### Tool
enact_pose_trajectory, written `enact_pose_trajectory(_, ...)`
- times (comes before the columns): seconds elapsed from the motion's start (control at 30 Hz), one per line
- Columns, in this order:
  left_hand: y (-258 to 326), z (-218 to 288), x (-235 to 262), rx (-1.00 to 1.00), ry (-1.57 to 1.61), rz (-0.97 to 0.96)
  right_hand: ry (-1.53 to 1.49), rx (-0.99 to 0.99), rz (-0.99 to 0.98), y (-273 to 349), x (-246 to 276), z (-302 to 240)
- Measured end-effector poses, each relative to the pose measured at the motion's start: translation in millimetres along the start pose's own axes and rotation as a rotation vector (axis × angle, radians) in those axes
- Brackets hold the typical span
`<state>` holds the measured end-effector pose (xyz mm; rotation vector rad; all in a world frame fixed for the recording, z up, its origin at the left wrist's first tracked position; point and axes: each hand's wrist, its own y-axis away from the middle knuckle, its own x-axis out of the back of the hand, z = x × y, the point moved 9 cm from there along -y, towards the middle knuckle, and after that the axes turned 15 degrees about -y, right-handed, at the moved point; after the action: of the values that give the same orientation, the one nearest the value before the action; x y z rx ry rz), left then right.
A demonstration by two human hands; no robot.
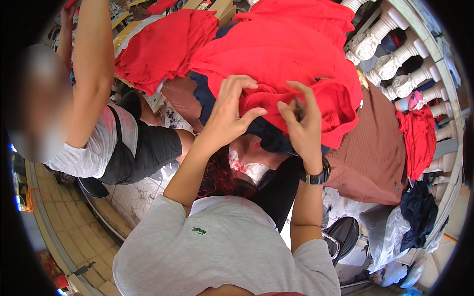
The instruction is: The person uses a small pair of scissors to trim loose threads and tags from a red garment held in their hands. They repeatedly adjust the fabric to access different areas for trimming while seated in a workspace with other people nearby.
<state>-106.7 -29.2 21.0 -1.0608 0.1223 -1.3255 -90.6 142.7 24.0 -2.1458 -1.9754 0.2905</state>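
A red garment (pixel 276 54) lies spread over the heap in front of me, its edge gathered into folds near my hands. My left hand (pixel 229 111) is at the near edge of this cloth, thumb and forefinger spread apart, gripping nothing I can see. To its right, my right hand (pixel 303 123) curls over the folds, with a watch on that wrist. Something small and dark shows among its fingers, too hidden to name. Under the red garment, dark navy cloth (pixel 269 141) sticks out.
Brown cloth (pixel 375 148) covers the surface at right. More red garments (pixel 163 47) are piled at far left. Another person (pixel 98 133) sits at my left, one arm raised. White balusters (pixel 390 64) line the right side, with a red cloth (pixel 418 138) hanging there and plastic bags (pixel 390 237) below.
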Motion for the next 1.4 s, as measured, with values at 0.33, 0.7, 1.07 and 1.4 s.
enact_pose_trajectory(0.33, -19, -29, -24, 0.203, 0.691, -0.073, 0.098, 0.284, 0.101, -27, 8, -34)
enact_pose_trajectory(0.7, -20, -42, -25, 0.283, 0.789, -0.046, 0.09, 0.172, 0.152, -9, 11, 3)
enact_pose_trajectory(1.07, -29, 34, 33, -0.152, -0.35, 0.399, -0.076, 0.116, 0.035, -32, 7, 4)
enact_pose_trajectory(1.4, -12, -7, -36, 0.131, 0.241, 0.001, -0.176, 0.0, 0.023, -22, 4, 16)
